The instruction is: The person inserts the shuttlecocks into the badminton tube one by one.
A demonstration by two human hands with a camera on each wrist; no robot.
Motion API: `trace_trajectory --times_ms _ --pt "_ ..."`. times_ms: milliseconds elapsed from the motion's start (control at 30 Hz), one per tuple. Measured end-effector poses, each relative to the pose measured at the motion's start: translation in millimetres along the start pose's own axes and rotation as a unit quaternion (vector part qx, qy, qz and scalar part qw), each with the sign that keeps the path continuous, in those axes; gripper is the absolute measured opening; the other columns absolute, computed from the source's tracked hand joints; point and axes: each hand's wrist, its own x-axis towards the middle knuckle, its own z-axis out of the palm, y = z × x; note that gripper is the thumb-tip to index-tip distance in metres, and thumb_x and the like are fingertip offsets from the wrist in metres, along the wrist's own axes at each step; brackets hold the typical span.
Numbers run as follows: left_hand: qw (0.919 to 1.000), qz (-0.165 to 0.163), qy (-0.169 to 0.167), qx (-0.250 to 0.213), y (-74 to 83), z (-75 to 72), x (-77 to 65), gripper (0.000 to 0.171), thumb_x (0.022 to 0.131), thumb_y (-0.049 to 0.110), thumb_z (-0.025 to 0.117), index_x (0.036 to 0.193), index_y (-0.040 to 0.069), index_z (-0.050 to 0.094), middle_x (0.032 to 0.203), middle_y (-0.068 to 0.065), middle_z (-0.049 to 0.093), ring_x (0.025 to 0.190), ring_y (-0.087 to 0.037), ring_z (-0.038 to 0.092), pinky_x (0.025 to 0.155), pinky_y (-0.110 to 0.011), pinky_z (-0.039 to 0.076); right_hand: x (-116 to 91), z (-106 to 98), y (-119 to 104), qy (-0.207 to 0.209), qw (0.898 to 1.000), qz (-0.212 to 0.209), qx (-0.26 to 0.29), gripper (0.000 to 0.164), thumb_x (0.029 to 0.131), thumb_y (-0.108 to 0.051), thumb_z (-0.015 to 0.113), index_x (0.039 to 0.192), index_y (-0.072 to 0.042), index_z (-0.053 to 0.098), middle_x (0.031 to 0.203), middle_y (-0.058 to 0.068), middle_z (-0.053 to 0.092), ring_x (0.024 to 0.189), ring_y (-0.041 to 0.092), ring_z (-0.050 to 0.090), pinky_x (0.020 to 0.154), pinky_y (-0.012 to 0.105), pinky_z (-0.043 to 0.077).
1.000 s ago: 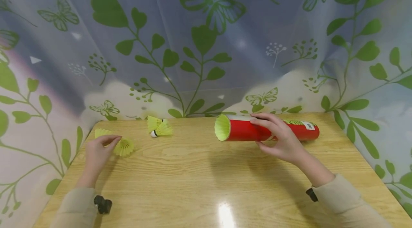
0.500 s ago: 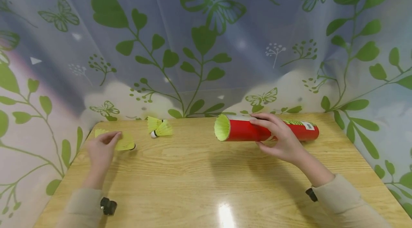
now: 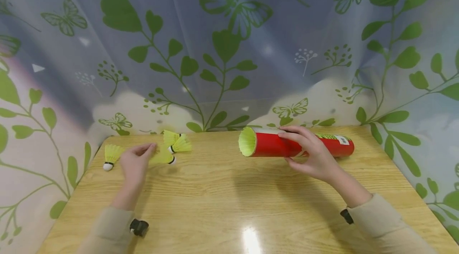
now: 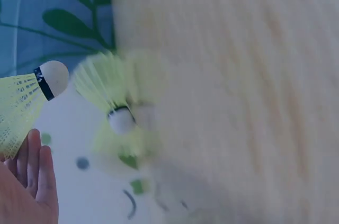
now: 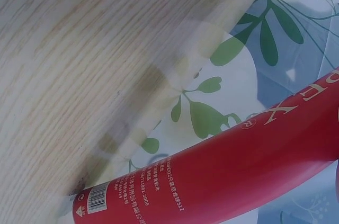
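My left hand (image 3: pixel 135 162) pinches a yellow shuttlecock (image 3: pixel 162 156) by its skirt, and the cork points right. In the left wrist view this shuttlecock's white cork (image 4: pixel 55 77) with its dark band shows beyond the fingers. My right hand (image 3: pixel 313 153) grips a red shuttlecock tube (image 3: pixel 267 144) around its middle, fingers over the top and thumb below. The tube's mouth faces left, filled by a yellow shuttlecock skirt (image 3: pixel 246 141). How many lie inside is hidden. In the right wrist view, printing and a barcode mark the tube's far end (image 5: pixel 143 195).
Two yellow shuttlecocks (image 3: pixel 184 144) lie together near the back edge of the wooden table (image 3: pixel 201 202), just beyond the held one. Another shuttlecock (image 3: pixel 112 154) lies at the far left, cork toward the front. A patterned curtain (image 3: pixel 229 66) hangs behind the table.
My left hand has turned the shuttlecock so its cork points right, then carried it rightward, uncovering the one at far left. The right hand and tube stay nearly still.
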Motion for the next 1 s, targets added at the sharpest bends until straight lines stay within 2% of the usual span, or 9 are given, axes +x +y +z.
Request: trace_trajectory --times_ms 133,267,367,567,767,933,1000 --pt "0.9978 -0.023 -0.02 -0.059 12.4 8.5 -4.8 0.039 0.082 0.04 0.072 0.107 0.01 0.072 0.097 0.007 0.07 0.087 0.001 0.059 0.074 -0.013 0.047 0 0 -1 -0.002 1.0 0.006 0.001 0.063 0.071 -0.006 0.071 0.131 -0.006 0.054 0.131 0.016 0.051 0.111 0.018 0.05 0.059 0.012 0.045" --pt "0.9865 -0.043 -0.053 -0.149 28.4 17.4 -12.3 0.037 0.084 0.031 0.073 0.11 0.005 0.07 0.094 0.011 0.067 0.089 -0.003 0.06 0.074 -0.017 0.05 0 0 -1 -0.005 1.0 0.008 0.002 0.063 0.071 -0.005 0.071 0.132 -0.006 0.054 0.131 0.016 0.051 0.113 0.019 0.049 0.06 0.011 0.045" --pt "0.9717 -0.053 -0.081 -0.215 39.9 24.0 -18.9 0.033 0.085 0.026 0.072 0.109 0.002 0.069 0.096 0.008 0.065 0.09 -0.007 0.06 0.073 -0.019 0.053 0 0 -2 -0.007 1.0 0.009 0.005 0.064 0.07 -0.004 0.072 0.132 -0.006 0.053 0.131 0.016 0.05 0.113 0.019 0.049 0.06 0.011 0.045" --pt "0.9445 -0.071 -0.122 -0.297 63.9 34.8 -32.6 0.022 0.087 0.02 0.069 0.103 0.004 0.07 0.105 0.001 0.06 0.094 -0.01 0.058 0.075 -0.02 0.055 1 0 -2 -0.006 1.0 0.004 0.011 0.062 0.072 -0.006 0.071 0.132 -0.005 0.053 0.132 0.017 0.05 0.112 0.018 0.049 0.058 0.014 0.048" --pt "0.9127 -0.094 -0.168 -0.36 94.5 46.9 -48.5 0.03 0.094 0.013 0.059 0.12 -0.003 0.06 0.121 -0.004 0.055 0.094 -0.008 0.062 0.083 -0.02 0.054 4 1 -1 0.006 1.0 -0.008 0.009 0.066 0.066 0.0 0.072 0.13 -0.003 0.055 0.13 0.019 0.052 0.111 0.018 0.05 0.054 0.012 0.044" --pt "0.8962 -0.089 -0.188 -0.392 115.8 57.9 -63.3 0.027 0.093 0.011 0.059 0.116 -0.003 0.06 0.119 -0.007 0.056 0.089 -0.008 0.065 0.085 -0.023 0.054 4 1 -2 0.004 1.0 -0.008 0.0 0.066 0.066 -0.001 0.071 0.13 -0.004 0.055 0.13 0.018 0.052 0.112 0.02 0.05 0.057 0.012 0.042" --pt "0.8925 -0.085 -0.189 -0.401 122.9 62.6 -68.6 0.023 0.092 0.01 0.061 0.111 -0.002 0.063 0.113 -0.006 0.059 0.088 -0.009 0.065 0.085 -0.023 0.054 5 1 -1 0.001 1.0 -0.007 0.0 0.065 0.068 -0.002 0.071 0.13 -0.005 0.055 0.13 0.017 0.052 0.115 0.021 0.05 0.068 0.012 0.045"
